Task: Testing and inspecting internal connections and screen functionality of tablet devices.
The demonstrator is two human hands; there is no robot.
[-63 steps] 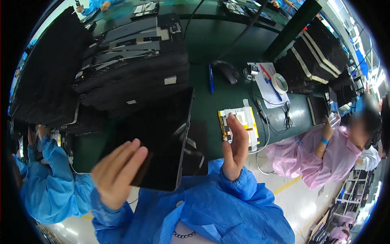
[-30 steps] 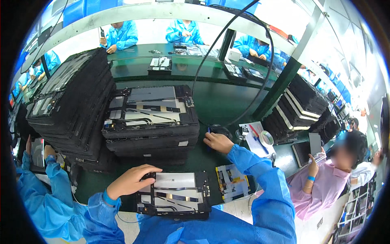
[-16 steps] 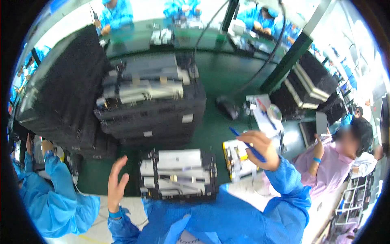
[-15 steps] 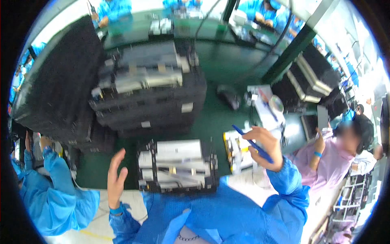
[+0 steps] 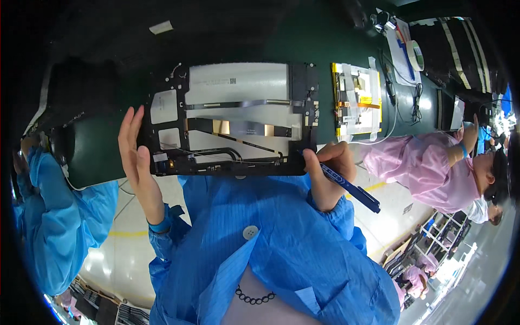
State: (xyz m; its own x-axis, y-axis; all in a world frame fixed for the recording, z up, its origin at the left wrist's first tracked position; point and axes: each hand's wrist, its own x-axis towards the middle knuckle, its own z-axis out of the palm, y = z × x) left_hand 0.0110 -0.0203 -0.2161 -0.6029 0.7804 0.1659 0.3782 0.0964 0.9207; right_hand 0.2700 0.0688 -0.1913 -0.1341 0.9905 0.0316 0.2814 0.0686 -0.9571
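Green bench bears opened tablet chassis; right hand grips pen.

Tape roll, yellow-taped board, perhaps cables.

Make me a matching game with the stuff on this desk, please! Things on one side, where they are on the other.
Things:
1. blue pen
2. open device panel
3. roll of tape
4. yellow-edged part

Places:
A. far right of the desk, on white paper
B. in the right hand
C. just right of the open panel
D. between the left hand and the right hand

Pairs: 1-B, 2-D, 3-A, 4-C
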